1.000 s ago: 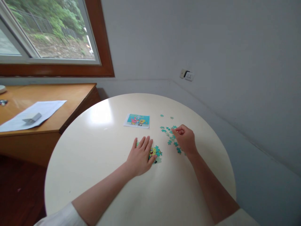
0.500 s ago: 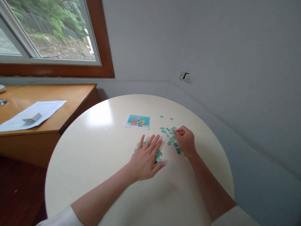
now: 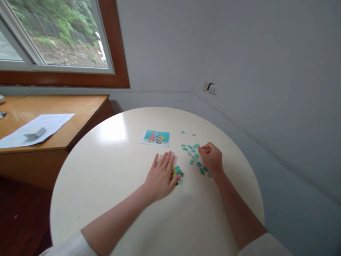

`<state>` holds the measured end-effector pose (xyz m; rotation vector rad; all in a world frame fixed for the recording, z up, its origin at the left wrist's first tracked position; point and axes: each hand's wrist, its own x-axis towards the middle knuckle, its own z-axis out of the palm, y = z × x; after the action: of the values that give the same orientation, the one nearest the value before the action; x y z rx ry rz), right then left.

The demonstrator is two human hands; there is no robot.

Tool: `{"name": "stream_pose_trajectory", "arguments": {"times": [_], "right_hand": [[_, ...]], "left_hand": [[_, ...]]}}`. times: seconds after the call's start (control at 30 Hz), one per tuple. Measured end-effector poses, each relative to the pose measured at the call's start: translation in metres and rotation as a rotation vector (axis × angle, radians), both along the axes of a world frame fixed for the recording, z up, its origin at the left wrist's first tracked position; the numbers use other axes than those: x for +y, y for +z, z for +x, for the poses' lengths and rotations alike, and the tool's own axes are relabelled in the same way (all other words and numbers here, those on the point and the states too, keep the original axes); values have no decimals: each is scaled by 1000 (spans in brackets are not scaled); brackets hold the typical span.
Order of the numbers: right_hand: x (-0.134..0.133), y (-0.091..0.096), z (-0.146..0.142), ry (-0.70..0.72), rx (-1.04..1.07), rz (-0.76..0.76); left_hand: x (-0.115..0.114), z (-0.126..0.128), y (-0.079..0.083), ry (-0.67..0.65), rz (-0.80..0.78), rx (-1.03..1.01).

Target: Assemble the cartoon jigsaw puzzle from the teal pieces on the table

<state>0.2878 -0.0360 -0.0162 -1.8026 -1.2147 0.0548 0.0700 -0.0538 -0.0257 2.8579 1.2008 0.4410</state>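
Note:
My left hand [image 3: 160, 177] lies flat with its fingers stretched out over a joined patch of jigsaw puzzle [image 3: 177, 171], hiding most of it. Yellow and teal parts of the patch show beside the thumb. To the right, my right hand [image 3: 211, 158] is closed in a pinch at the edge of a scatter of loose teal puzzle pieces [image 3: 191, 162]. Whatever its fingertips hold, if anything, is too small to make out. Beyond my left hand lies a small picture card [image 3: 156, 138] with a pink and a yellow cartoon figure on teal.
Everything lies on a round white table [image 3: 101, 185]. Two single pieces sit farther back, one teal [image 3: 183, 132] and one duller [image 3: 194, 134]. At the left stands a wooden desk [image 3: 87, 106] with paper [image 3: 57, 122] and a small white block [image 3: 34, 133]. A wall socket [image 3: 213, 89] is behind.
My left hand has shifted left and drawn its fingers closer together, uncovering more of the joined puzzle patch. The right hand has moved slightly to the right, still pinched.

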Motion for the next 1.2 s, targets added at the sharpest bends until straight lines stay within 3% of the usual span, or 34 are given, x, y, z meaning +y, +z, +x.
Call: {"name": "stream_pose_trajectory", "arguments": {"times": [0.07, 0.23, 0.53, 0.7, 0.87, 1.2], "right_hand": [[0, 1, 0, 1, -22, -19], [-1, 5, 7, -60, -58, -36], [-1, -3, 33, -107, -180, -290], [1, -9, 31, -124, -239, -264], [3, -11, 29, -113, -267, -231], [6, -15, 20, -33, -290, -184]], "left_hand": [[5, -2, -8, 76, -12, 33], [9, -3, -19, 86, -30, 72], [32, -18, -1, 107, 52, 60], [30, -18, -3, 197, 60, 34], [22, -15, -15, 170, 1, 75], [18, -10, -14, 230, -37, 54]]}}
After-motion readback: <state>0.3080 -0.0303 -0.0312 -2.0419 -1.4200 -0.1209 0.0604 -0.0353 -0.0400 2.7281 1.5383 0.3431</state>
